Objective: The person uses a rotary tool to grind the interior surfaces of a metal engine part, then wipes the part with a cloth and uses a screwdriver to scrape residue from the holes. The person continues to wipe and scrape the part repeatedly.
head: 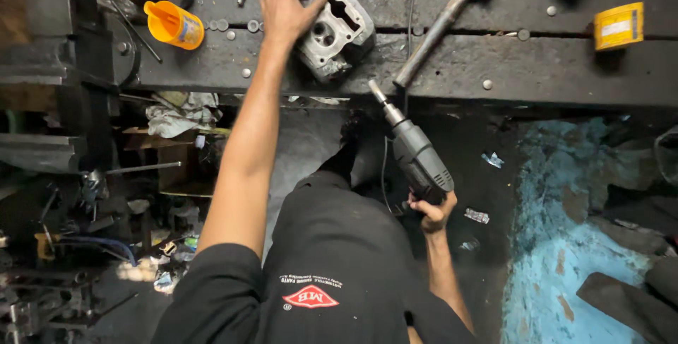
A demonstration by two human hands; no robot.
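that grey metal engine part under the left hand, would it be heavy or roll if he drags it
The engine part looks like solid cast metal, so probably heavy for its size. Its blocky, flat-sided shape suggests sliding, not rolling. The left hand lies on top; the grimy bench may make it slippery.

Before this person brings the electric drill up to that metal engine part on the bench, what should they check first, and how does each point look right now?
1. Left hand steadying the engine cylinder head: ok, the palm rests on its left edge.
2. Right hand has a firm grip on the electric drill: ok, fingers wrap the handle.
3. Drill tip clear of the part: ok, it points up below the bench edge, apart from it.
4. Hammer out of the way: not ok, its handle lies right beside the part.
5. Part clamped down: cannot tell, no clamp is visible.
6. Drill cord free: cannot tell, it runs into shadow.
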